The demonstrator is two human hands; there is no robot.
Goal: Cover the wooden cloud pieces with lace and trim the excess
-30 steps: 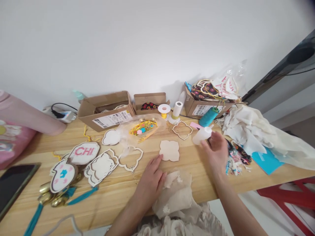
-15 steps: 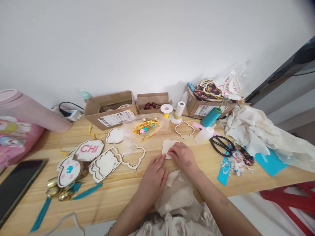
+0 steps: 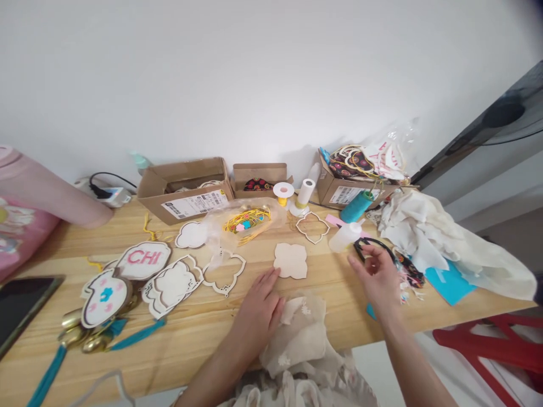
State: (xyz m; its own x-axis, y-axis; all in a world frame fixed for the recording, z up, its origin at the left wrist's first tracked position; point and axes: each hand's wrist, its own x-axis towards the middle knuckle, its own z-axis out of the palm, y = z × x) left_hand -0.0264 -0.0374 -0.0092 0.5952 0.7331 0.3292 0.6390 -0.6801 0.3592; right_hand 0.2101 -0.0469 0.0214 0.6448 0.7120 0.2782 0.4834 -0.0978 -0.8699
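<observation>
White wall (image 3: 263, 73) stands behind a wooden counter (image 3: 199, 328). On it, a pale flower card (image 3: 291, 260) lies flat, about as wide as long, petals pointing to four corners. A brown box (image 3: 155, 198) holds pale shapes (image 3: 207, 184). The left hand (image 3: 263, 302) lies flat, touching the card's near corner. The right hand (image 3: 379, 280) curls near a bottle (image 3: 345, 238); I can't tell if its grip holds anything.

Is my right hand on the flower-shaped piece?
No, the right hand is near the white bottle, with bare wooden tabletop between it and the flower-shaped piece.
</observation>
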